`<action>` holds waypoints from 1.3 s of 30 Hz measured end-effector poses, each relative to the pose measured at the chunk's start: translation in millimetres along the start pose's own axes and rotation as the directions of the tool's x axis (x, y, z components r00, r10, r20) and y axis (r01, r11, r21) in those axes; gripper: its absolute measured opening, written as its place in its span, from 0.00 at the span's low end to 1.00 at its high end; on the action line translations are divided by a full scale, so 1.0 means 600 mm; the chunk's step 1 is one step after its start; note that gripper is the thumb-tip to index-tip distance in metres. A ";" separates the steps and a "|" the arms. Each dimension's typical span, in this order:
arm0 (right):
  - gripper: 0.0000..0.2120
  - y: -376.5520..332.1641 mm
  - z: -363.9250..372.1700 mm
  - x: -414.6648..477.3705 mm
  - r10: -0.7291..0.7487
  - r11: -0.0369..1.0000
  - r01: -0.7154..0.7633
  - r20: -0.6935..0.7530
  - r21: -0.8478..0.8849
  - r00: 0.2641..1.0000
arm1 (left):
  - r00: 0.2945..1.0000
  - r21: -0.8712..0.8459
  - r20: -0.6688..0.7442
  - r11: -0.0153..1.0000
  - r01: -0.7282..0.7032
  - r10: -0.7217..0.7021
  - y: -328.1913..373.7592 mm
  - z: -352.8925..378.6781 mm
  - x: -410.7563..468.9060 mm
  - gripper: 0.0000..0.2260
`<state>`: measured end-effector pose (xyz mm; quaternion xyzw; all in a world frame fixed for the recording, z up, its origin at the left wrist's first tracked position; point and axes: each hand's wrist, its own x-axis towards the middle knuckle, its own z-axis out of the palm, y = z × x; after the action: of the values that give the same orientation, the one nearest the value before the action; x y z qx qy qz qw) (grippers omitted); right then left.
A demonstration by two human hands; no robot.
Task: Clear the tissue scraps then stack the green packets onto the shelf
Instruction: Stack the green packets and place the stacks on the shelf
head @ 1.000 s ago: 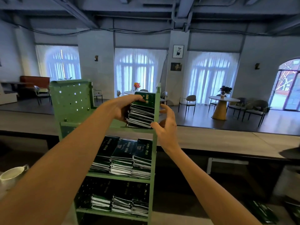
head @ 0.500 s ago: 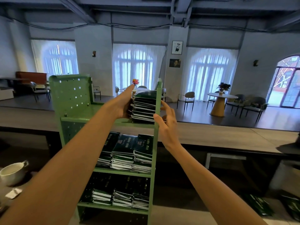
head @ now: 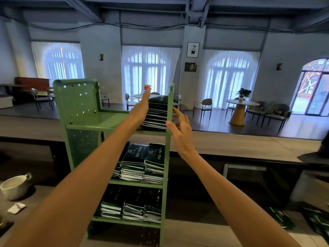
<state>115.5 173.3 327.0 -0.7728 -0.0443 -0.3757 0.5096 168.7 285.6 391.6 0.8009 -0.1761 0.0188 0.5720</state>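
Stacking is in hand — a stack (head: 157, 114) of packets stands at the right end of the top tier of the shelf (head: 76, 104). The left hand (head: 140, 111) presses its left side, fingers straight and together; the right hand (head: 181, 132) hovers at the tier's right edge, fingers apart, holding nothing. Next, probably: fetch the loose packets (head: 279, 218) from the right edge of the counter (head: 204, 236).

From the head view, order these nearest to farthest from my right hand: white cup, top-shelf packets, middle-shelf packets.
1. Top-shelf packets, just left of the right hand.
2. Middle-shelf packets, below it.
3. White cup, far lower left.
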 end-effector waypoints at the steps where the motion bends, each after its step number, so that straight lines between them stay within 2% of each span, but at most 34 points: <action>1: 0.29 0.001 -0.002 -0.001 0.001 1.000 -0.001 0.002 0.009 1.000 | 1.000 0.012 -0.025 1.000 -0.014 0.014 0.000 0.001 -0.004 0.33; 3: 0.24 0.005 -0.007 -0.004 0.001 1.000 -0.001 -0.006 0.023 1.000 | 0.986 0.066 -0.149 0.996 -0.067 0.076 0.002 0.002 -0.021 0.26; 5: 0.16 0.013 -0.015 -0.012 0.007 1.000 -0.007 -0.041 0.000 0.999 | 0.931 0.118 -0.319 0.982 -0.145 0.176 -0.001 0.003 -0.042 0.20; 8: 0.10 0.031 -0.035 -0.036 0.026 0.996 -0.031 -0.064 -0.086 0.998 | 0.794 0.231 -0.466 0.920 -0.315 0.389 -0.018 0.019 -0.083 0.12; 11: 0.10 0.061 -0.066 -0.074 0.022 0.984 -0.034 -0.072 -0.175 0.997 | 0.617 0.338 -0.562 0.834 -0.437 0.551 -0.038 0.062 -0.140 0.13; 12: 0.10 0.074 -0.079 -0.089 0.027 0.979 -0.043 -0.078 -0.201 0.997 | 0.603 0.345 -0.564 0.824 -0.449 0.564 -0.048 0.081 -0.155 0.14; 16: 0.11 0.131 -0.143 -0.149 0.067 0.940 -0.089 -0.078 -0.329 0.995 | 0.715 0.333 -0.356 0.797 -0.505 0.602 -0.090 0.187 -0.204 0.15; 18: 0.10 0.162 -0.183 -0.177 0.105 0.917 -0.118 -0.057 -0.381 0.993 | 0.783 0.337 -0.232 0.803 -0.492 0.577 -0.108 0.250 -0.221 0.11; 21: 0.11 0.216 -0.257 -0.217 0.168 0.875 -0.166 -0.037 -0.454 0.985 | 0.880 0.364 -0.111 0.843 -0.397 0.462 -0.130 0.350 -0.234 0.05; 26: 0.12 0.330 -0.410 -0.273 0.330 0.738 -0.262 -0.005 -0.622 0.944 | 0.970 0.446 0.064 0.863 -0.238 0.235 -0.156 0.537 -0.252 0.07; 31: 0.11 0.449 -0.587 -0.313 0.554 0.577 -0.356 0.031 -0.735 0.832 | 0.975 0.464 0.220 0.881 -0.087 -0.019 -0.156 0.748 -0.262 0.08; 35: 0.13 0.525 -0.703 -0.329 0.716 0.491 -0.444 0.057 -0.750 0.695 | 0.919 0.516 0.347 0.857 -0.018 -0.190 -0.161 0.880 -0.257 0.08; 39: 0.14 0.591 -0.766 -0.328 0.808 0.439 -0.509 0.077 -0.741 0.585 | 0.875 0.585 0.369 0.810 0.044 -0.313 -0.185 0.966 -0.225 0.08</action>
<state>-111.2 -311.3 27.7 -0.9090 0.2937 0.0478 0.2919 -23.2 -182.9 59.4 0.9280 -0.2113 -0.1710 0.2549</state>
